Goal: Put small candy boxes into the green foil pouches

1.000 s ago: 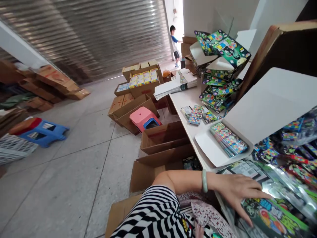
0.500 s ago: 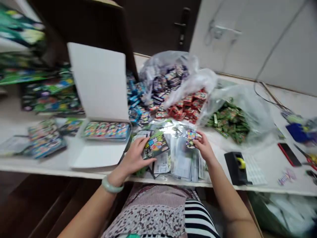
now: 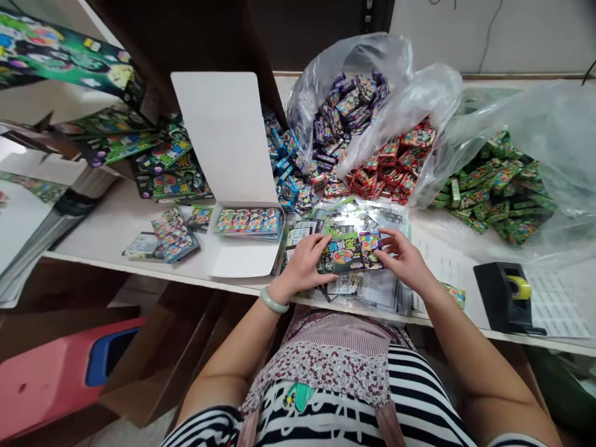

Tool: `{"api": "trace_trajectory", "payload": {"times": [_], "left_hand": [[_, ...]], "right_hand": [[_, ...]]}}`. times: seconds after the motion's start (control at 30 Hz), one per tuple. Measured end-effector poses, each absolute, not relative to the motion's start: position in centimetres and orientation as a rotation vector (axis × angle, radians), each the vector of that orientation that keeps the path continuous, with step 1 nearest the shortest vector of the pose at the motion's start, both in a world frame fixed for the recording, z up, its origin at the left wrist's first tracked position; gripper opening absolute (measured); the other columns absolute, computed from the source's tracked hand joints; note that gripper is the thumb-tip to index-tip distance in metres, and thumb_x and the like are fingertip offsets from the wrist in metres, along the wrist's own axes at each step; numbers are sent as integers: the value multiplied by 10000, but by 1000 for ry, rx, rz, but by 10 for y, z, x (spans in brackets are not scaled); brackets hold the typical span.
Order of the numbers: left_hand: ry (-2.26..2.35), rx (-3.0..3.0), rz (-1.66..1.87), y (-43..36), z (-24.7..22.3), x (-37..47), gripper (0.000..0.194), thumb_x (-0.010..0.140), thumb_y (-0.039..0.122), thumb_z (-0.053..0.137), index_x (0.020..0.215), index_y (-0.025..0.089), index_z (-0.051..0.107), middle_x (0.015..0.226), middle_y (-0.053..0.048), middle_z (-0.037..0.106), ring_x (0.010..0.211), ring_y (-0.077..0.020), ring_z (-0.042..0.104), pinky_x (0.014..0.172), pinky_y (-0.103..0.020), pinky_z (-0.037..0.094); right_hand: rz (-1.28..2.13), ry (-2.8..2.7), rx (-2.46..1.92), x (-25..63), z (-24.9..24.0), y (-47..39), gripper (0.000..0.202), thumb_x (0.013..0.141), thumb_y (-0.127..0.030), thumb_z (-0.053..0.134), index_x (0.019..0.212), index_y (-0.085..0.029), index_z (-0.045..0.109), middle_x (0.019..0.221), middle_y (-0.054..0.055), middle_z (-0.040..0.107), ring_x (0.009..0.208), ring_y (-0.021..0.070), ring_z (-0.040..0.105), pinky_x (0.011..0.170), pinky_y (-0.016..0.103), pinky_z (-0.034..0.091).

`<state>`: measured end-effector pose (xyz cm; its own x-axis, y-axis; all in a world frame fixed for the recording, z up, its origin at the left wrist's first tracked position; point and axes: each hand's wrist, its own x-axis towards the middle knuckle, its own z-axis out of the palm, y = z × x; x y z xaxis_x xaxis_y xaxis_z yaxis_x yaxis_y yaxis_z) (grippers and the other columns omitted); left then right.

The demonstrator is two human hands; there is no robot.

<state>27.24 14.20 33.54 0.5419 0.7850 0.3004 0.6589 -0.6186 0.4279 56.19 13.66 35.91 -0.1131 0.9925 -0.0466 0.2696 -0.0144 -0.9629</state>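
My left hand (image 3: 305, 266) grips a dark green printed packet (image 3: 342, 254) with cartoon lettering, thumb along its lower edge and fingers at its top left. In my right hand (image 3: 403, 257), a small purple candy packet (image 3: 371, 249) is pinched between thumb and fingers. The purple packet meets the right end of the green one; whether it overlaps it or goes inside, I cannot tell. Beneath both hands lies a spread of clear plastic and printed sleeves (image 3: 377, 288). Just left of my left hand, an open white box (image 3: 239, 257) holds a row of colourful packets (image 3: 249, 221).
Plastic bags at the back hold purple packets (image 3: 349, 102), red packets (image 3: 388, 164) and green packets (image 3: 503, 186). Loose blue packets (image 3: 284, 161) lie behind the box. A black tape dispenser (image 3: 500, 298) stands at right. Printed cartons (image 3: 172, 161) are stacked left; a pink stool (image 3: 56, 366) is below.
My hands have come closer together, bringing the purple packet against the green packet's right end. The head view has shifted, so the table appears further right and higher.
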Motion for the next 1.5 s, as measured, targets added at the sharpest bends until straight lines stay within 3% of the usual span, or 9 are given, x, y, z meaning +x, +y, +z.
{"api": "trace_trajectory", "payload": {"times": [0.33, 0.43, 0.57, 0.73, 0.93, 1.1, 1.17, 1.37, 1.5], "left_hand": [[1264, 2428, 650, 138, 339, 279, 950, 763, 619, 732, 1514, 158, 378, 1358, -191, 513, 1273, -367, 500, 1092, -555, 419], [1305, 2397, 661, 137, 338, 278, 967, 762, 633, 728, 1516, 148, 365, 1370, -189, 498, 1290, -363, 485, 1113, -547, 404], [1292, 2357, 666, 135, 337, 276, 975, 742, 625, 747, 1504, 137, 383, 1364, -194, 491, 1294, -365, 485, 1116, -552, 403], [1238, 2114, 849, 127, 345, 260, 1043, 700, 659, 776, 1526, 183, 353, 1369, -183, 482, 1299, -356, 490, 1123, -566, 412], [1073, 1830, 1118, 119, 357, 227, 1014, 659, 682, 802, 1480, 217, 431, 1331, -152, 517, 1259, -336, 526, 1115, -530, 435], [1155, 1760, 1124, 119, 354, 212, 1019, 654, 723, 777, 1469, 213, 440, 1346, -166, 517, 1271, -357, 521, 1114, -554, 425], [1205, 1779, 1098, 118, 352, 210, 1021, 660, 719, 774, 1477, 211, 428, 1354, -172, 510, 1278, -358, 515, 1117, -563, 419], [1213, 1778, 1110, 117, 348, 207, 971, 698, 734, 733, 1457, 202, 445, 1347, -173, 521, 1280, -350, 522, 1112, -559, 428], [1247, 1798, 1089, 119, 352, 209, 927, 715, 732, 718, 1436, 208, 464, 1344, -159, 533, 1275, -345, 535, 1109, -547, 441]], "right_hand": [[1104, -1603, -1424, 548, 358, 141, 527, 794, -416, 664, 1275, -204, 631, 963, 70, 642, 784, 190, 632, 613, 316, 516], [1039, -1691, -1446, 544, 360, 134, 408, 880, -461, 597, 1201, -221, 672, 947, 74, 719, 806, 205, 647, 653, 328, 504], [1059, -1883, -1389, 549, 368, 134, 450, 945, -460, 531, 1341, -260, 605, 946, 53, 774, 709, 183, 644, 669, 337, 499], [904, -1697, -1323, 544, 371, 202, 344, 897, -478, 606, 1126, -237, 692, 956, 67, 769, 844, 222, 698, 785, 376, 538], [839, -2274, -1410, 405, 371, 309, 271, 926, -322, 587, 1150, -214, 695, 1147, 86, 739, 1038, 230, 681, 954, 367, 509], [795, -2208, -1653, 305, 358, 354, 375, 836, -219, 679, 1183, -80, 649, 1290, 280, 631, 1207, 365, 619, 1011, 464, 467], [846, -2144, -1721, 298, 353, 366, 355, 795, -194, 700, 1126, -69, 664, 1276, 298, 630, 1200, 386, 620, 992, 476, 475], [1221, -1886, -1617, 368, 358, 355, 274, 830, -338, 637, 1023, -154, 703, 974, 99, 741, 906, 224, 691, 782, 338, 551], [1410, -1659, -1446, 445, 370, 299, 377, 789, -457, 643, 1046, -186, 696, 935, 61, 725, 767, 160, 651, 654, 278, 521]]}}
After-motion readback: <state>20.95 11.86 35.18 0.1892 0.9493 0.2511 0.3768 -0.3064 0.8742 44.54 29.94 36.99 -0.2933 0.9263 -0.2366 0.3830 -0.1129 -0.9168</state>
